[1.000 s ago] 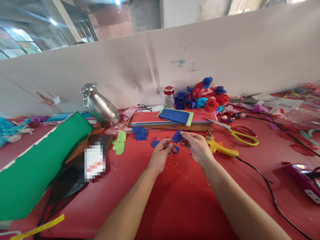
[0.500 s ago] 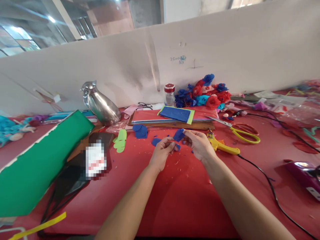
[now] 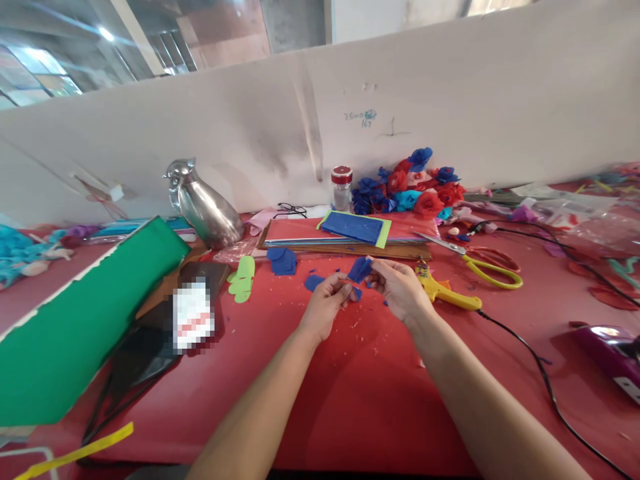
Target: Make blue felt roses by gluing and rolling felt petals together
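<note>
A pale partition (image 3: 240, 127) is standing behind the red table (image 3: 280, 407), and small scraps are lying over the middle of the table. Very little is changing in the last second: the view is shifting slightly, while both hands are staying in nearly the same place, close together. For the work, this is meaning, I judge, a slow and fine handling of one piece. The right hand (image 3: 395, 283) is gripping the blue piece (image 3: 360, 269) between thumb and fingers, and this piece is hanging above the table, in front of the left fingertips. The left hand (image 3: 327, 303) is keeping its fingers bent near the thumb; a small blue bit (image 3: 357, 294) is showing beside them, but I cannot tell if they are gripping it. Another blue cutout (image 3: 313, 283) is lying just beside the left hand, and farther left are lying blue cutouts in a pile (image 3: 283, 261) and light green cutouts (image 3: 243, 280). A yellow glue gun (image 3: 453, 294) is taking the space just beside the right hand, with scissors (image 3: 493, 268) lying behind it. Beyond the hands, stacked sheets (image 3: 295, 232) are limiting the room, and paper flowers (image 3: 427, 190) are resting against the partition.
</note>
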Tool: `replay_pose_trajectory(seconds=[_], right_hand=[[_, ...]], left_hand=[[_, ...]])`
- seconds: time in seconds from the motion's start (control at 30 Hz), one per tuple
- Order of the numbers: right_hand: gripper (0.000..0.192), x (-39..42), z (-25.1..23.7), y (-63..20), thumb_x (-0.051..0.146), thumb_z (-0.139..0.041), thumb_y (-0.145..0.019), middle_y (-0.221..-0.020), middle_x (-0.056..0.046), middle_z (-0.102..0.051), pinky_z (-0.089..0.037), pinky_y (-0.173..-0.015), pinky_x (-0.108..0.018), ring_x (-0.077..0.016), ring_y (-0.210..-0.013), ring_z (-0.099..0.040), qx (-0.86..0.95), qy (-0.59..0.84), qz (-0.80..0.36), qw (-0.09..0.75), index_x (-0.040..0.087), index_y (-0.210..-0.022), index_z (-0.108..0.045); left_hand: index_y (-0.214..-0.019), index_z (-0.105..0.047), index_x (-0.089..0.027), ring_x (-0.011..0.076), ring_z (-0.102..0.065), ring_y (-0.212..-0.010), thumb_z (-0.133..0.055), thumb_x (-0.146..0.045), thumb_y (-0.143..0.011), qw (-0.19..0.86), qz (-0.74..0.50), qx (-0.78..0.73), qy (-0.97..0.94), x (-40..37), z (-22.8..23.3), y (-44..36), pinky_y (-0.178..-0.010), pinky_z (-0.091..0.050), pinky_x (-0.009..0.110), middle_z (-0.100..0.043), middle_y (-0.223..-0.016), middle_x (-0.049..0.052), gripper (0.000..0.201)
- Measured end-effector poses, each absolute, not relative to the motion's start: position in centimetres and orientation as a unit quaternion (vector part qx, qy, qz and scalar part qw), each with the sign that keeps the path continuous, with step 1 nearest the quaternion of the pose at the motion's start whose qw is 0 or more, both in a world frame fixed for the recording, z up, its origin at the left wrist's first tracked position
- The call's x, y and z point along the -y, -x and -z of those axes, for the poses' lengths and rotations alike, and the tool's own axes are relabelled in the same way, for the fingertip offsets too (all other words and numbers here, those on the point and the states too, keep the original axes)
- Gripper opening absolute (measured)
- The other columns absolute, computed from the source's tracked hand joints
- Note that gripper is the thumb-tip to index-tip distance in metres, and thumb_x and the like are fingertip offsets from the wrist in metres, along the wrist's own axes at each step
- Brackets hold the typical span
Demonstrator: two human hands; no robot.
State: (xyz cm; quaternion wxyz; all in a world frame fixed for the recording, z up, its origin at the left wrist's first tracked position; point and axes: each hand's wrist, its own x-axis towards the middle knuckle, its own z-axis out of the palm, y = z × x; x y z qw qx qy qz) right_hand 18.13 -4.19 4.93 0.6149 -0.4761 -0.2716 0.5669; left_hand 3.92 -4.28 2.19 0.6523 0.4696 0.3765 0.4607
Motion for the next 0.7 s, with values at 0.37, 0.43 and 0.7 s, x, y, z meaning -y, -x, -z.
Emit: replay_pose_trajectory(seconds=[0.37, 0.43, 0.7], right_hand=[[0.026, 4.1, -5.4, -19.0, 0.04, -0.074, -0.056, -0.058, 0.002, -0.061, -0.025, -0.042, -0.022, -0.0059, -0.044, -0.041, 0.227, 0.462, -0.464, 0.721, 0.018, -0.068, -0.067], [0.025, 3.9, -5.1, -19.0, 0.039, -0.074, -0.055, -0.058, 0.002, -0.061, -0.025, -0.042, -0.022, -0.0061, -0.044, -0.041, 0.242, 0.485, -0.485, 0.686, 0.018, -0.067, -0.067], [0.029, 4.4, -4.9, -17.7, 0.041, -0.078, -0.05, -0.053, 0.003, -0.057, -0.035, -0.053, -0.025, -0.009, -0.052, -0.047, 0.37, 0.487, -0.573, 0.545, 0.018, -0.064, -0.066]], left_hand=[[-0.086, -0.057, -0.017, 0.0057, -0.041, -0.048, -0.08, -0.032, -0.062, 0.696, -0.483, -0.353, -0.397, 3.9, -2.1, -3.8, -0.05, -0.025, 0.02, -0.055, -0.055, -0.005, 0.036], [-0.085, -0.056, -0.018, 0.0052, -0.04, -0.048, -0.082, -0.03, -0.059, 0.712, -0.484, -0.34, -0.379, 4.0, -2.3, -3.8, -0.049, -0.024, 0.02, -0.056, -0.055, -0.005, 0.038], [-0.082, -0.057, -0.017, 0.0039, -0.039, -0.046, -0.085, -0.028, -0.055, 0.742, -0.486, -0.317, -0.334, 4.0, -2.7, -3.6, -0.048, -0.027, 0.017, -0.055, -0.055, -0.005, 0.04]])
